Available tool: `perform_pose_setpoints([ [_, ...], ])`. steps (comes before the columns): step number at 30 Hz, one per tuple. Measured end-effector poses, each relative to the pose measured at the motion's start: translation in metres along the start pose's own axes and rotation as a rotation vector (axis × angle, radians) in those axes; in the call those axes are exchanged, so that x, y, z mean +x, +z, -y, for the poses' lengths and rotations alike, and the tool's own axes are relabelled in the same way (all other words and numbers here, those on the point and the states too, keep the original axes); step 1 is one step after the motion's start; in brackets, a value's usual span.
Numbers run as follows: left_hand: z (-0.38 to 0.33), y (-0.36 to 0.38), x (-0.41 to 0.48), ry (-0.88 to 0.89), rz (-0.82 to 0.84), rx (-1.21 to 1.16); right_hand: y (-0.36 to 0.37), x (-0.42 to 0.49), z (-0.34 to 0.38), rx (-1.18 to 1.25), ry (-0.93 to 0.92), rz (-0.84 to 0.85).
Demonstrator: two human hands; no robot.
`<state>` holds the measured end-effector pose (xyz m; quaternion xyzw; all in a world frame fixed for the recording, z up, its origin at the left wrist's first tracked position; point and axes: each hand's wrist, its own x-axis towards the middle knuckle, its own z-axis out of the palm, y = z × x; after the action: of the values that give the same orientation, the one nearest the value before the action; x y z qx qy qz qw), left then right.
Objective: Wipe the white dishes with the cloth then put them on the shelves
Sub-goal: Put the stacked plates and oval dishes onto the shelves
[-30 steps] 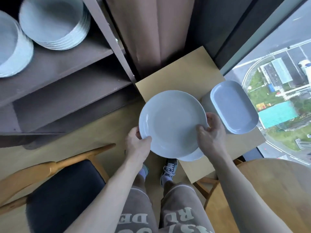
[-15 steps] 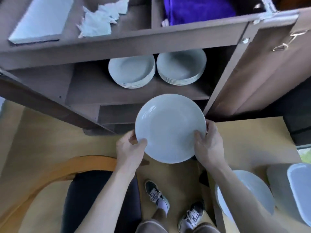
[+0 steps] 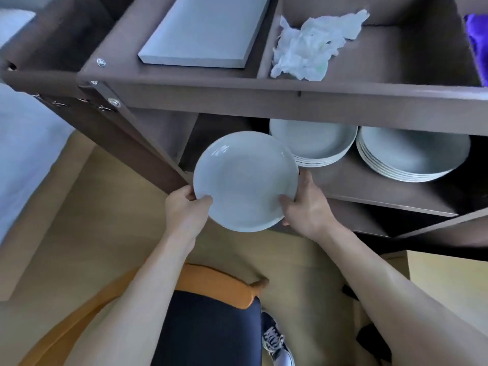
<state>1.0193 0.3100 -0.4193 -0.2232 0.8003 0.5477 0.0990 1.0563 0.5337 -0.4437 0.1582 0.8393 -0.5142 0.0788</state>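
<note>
Both forearms are bare, reaching forward from the near edge and converging on one white plate (image 3: 245,180).

Left hand (image 3: 184,210) grips the near-left rim. The thumb lies over the top of the rim and the fingers go underneath.

Right hand (image 3: 306,210) grips the near-right rim. The thumb presses on the inner face and the fingers wrap round the edge behind.

The plate is held clear of any surface, face up toward the camera, in front of the left part of the middle shelf (image 3: 369,186). Its far-right rim overlaps the left stack of plates (image 3: 317,146) in view; contact cannot be told. A second stack (image 3: 412,157) sits just right of the first, on the same shelf.

Materials:
- Plate: round, shallow, glossy glaze, with highlights near the far-left rim.
- Shelving unit (image 3: 264,101): dark brown matt board, with metal fittings at the left corner.
- Top level: flat white rectangular board (image 3: 203,30) on the left, crumpled white wad (image 3: 311,46) in the next compartment, purple fabric (image 3: 478,43) at the right edge.
- Near side: chair (image 3: 211,326) with an orange wooden frame and dark padded seat, a laced shoe (image 3: 276,339), and a pale wood floor (image 3: 105,220).
</note>
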Motion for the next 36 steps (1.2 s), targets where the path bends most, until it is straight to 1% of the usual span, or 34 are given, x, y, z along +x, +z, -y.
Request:
perform_pose_setpoints([
  [5,0.009,-0.007,0.063,-0.012,-0.047,-0.009,0.039,0.056,0.013,-0.033,-0.048,-0.014],
  [9,0.02,0.0,0.098,0.021,-0.074,-0.033,0.055,0.09,0.014,-0.052,0.012,-0.009],
  [14,0.019,0.013,0.123,0.078,-0.067,-0.105,0.067,0.116,0.01,-0.013,0.062,-0.037],
  [17,0.016,0.018,0.13,0.097,-0.023,-0.224,0.074,0.127,0.01,0.037,0.086,-0.105],
  [19,0.018,0.021,0.134,0.114,0.05,-0.332,0.078,0.136,0.012,0.037,0.084,-0.172],
  [20,0.022,0.021,0.136,0.13,0.088,-0.348,0.081,0.141,0.014,0.043,0.094,-0.196],
  [22,0.03,0.023,0.14,0.149,0.17,-0.299,0.086,0.153,0.019,0.089,0.144,-0.219],
  [24,0.037,0.026,0.142,0.178,0.221,-0.179,0.091,0.163,0.022,0.168,0.2,-0.227],
  [25,0.039,0.028,0.143,0.216,0.216,-0.101,0.093,0.166,0.023,0.221,0.214,-0.242],
  [27,0.037,0.033,0.15,0.288,0.149,0.004,0.097,0.171,0.024,0.315,0.217,-0.27],
  [30,0.027,0.041,0.165,0.356,0.067,0.065,0.099,0.173,0.026,0.431,0.198,-0.27],
  [33,0.019,0.05,0.175,0.368,0.032,0.11,0.099,0.173,0.031,0.534,0.168,-0.23],
  [36,0.015,0.056,0.174,0.373,0.001,0.153,0.095,0.169,0.04,0.414,0.14,-0.204],
])
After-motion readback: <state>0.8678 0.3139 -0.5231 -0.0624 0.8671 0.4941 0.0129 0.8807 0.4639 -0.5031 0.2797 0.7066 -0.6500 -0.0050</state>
